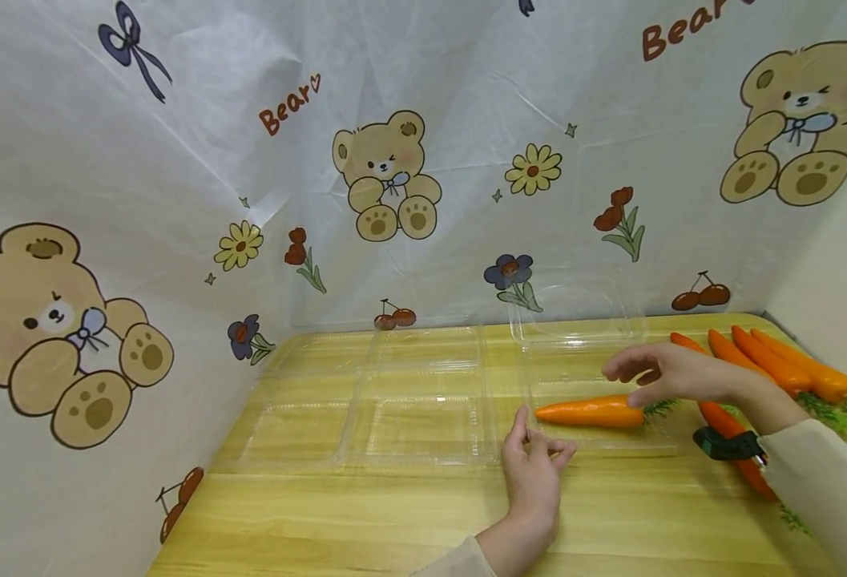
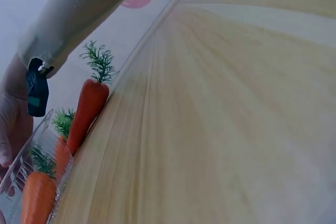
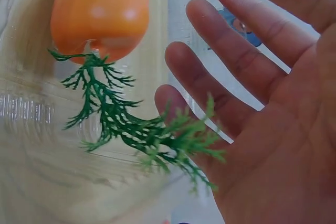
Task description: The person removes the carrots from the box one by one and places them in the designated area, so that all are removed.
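An orange carrot [image 1: 592,412] with green leaves [image 3: 131,124] lies in a clear plastic box [image 1: 657,443], its tip pointing left. The box's clear lid [image 1: 574,338] stands raised at the back. My left hand [image 1: 533,477] is at the box's front left corner, fingers mostly extended; in the left wrist view it barely shows. Over the carrot's leafy end hovers my right hand [image 1: 683,377], fingers apart and gently bent. In the right wrist view nothing lies in its palm, and the leaves hang close to the fingers [image 3: 226,56].
Several more carrots [image 1: 776,365] lie at the right, one [image 1: 726,425] partly under my right forearm. Two clear plastic boxes [image 1: 423,463] sit on the left of the wooden table [image 1: 365,521]. A bear-print sheet [image 1: 459,88] closes off the back and left.
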`<act>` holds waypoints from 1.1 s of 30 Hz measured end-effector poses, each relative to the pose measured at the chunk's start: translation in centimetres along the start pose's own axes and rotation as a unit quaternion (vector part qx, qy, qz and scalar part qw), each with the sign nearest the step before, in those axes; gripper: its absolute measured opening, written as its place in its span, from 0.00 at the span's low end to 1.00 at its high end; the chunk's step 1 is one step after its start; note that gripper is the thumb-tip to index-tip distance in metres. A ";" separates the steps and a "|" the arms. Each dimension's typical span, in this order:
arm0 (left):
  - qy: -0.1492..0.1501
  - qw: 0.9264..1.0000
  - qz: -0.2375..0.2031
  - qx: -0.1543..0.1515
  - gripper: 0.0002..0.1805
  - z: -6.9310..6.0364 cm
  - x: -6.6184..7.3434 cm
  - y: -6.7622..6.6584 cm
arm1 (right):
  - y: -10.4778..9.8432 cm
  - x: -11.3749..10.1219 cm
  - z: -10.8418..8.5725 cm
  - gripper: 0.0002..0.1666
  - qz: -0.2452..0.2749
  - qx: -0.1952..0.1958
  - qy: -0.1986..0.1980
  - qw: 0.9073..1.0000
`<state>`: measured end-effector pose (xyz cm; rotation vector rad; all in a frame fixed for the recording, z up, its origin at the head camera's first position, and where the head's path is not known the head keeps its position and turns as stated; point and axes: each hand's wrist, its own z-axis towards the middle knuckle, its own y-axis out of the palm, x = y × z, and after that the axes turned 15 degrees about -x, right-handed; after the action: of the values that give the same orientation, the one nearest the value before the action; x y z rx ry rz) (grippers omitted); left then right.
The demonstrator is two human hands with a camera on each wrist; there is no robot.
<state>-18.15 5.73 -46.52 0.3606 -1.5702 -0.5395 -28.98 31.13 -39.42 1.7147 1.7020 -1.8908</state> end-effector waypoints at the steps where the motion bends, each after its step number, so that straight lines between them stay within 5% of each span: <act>1: 0.000 1.000 -0.001 -0.001 0.31 0.0 0.0 0.0 | 0.0 0.1 0.1 0.26 0.005 -0.004 0.002 1.000; 19: -0.002 1.000 0.007 -0.003 0.31 -0.1 -0.1 0.0 | 0.5 0.7 2.1 0.30 0.001 -0.071 -0.005 0.997; 33: 0.000 1.000 0.006 0.008 0.30 0.1 -0.1 0.0 | 1.3 -0.1 3.1 0.28 -0.025 -0.094 0.081 0.992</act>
<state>-18.23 5.85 -46.62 0.3637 -1.5773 -0.5188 -30.10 28.35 -40.90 1.8093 1.9288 -1.5866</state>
